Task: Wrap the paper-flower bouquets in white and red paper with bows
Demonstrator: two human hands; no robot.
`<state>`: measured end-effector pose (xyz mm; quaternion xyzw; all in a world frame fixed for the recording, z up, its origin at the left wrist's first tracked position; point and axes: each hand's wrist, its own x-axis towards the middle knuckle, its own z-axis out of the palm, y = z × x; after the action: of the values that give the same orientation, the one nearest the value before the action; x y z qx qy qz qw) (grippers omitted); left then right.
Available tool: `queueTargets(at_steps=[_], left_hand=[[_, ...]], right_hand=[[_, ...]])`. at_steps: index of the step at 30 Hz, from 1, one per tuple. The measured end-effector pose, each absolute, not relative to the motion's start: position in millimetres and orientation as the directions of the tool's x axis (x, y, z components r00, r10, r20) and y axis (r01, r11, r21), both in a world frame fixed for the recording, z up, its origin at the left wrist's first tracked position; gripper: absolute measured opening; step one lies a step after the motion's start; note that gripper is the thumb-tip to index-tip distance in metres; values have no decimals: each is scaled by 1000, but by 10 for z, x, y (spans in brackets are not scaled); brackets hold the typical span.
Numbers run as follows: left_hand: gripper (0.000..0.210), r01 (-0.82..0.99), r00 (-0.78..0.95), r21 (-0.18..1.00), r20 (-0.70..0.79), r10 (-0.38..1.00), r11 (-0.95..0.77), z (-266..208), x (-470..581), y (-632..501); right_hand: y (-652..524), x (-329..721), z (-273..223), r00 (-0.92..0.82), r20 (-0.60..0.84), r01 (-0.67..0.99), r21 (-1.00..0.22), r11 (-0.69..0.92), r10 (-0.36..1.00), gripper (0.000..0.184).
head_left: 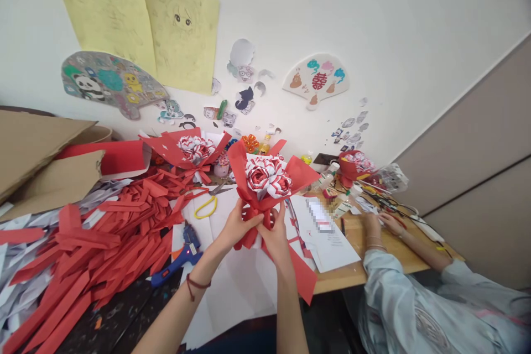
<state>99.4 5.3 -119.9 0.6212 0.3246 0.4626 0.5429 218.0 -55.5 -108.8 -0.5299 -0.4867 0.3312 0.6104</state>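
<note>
In the middle of the head view stands a bouquet of red-and-white paper flowers (267,177) in a red paper wrap (298,174). My left hand (236,227) is closed round the lower left of the wrap. On the lower right, my right hand (274,229) grips the same bouquet, the two thumbs close together at the front. Below the hands a red paper strip (302,276) slants down over the table edge. White paper sheets (244,287) lie under the bouquet. Left of my hands rest a blue glue gun (182,254) and yellow-handled scissors (206,207).
Folded red paper strips (103,243) are heaped on the left, beside cardboard (37,144). A second bouquet (194,149) stands behind; a third bouquet (355,165) is at back right. A phone (320,214) lies right of my hands. A co-worker's hands (384,224) work farther right.
</note>
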Motion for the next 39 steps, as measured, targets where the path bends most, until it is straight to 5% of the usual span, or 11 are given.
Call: queueTargets(at_steps=[10, 17, 22, 27, 39], left_hand=[[58, -59, 315, 976, 219, 923, -212, -1246, 1026, 64], [52, 7, 325, 977, 199, 925, -213, -1295, 1058, 108], [64, 194, 280, 961, 139, 950, -198, -1244, 1035, 92], [87, 372, 247, 912, 84, 965, -175, -1147, 979, 73], [87, 496, 218, 845, 101, 971, -199, -1069, 1279, -84]], right_hand=[[-637, 2146, -1105, 401, 263, 252, -953, 170, 877, 98], [-576, 2230, -1164, 309, 247, 220, -958, 183, 918, 57], [-557, 2281, -1129, 264, 213, 195, -967, 164, 941, 44], [-485, 2339, -1169, 219, 166, 155, -979, 134, 961, 46], [-411, 2664, -1299, 140, 183, -40, -981, 190, 973, 49]])
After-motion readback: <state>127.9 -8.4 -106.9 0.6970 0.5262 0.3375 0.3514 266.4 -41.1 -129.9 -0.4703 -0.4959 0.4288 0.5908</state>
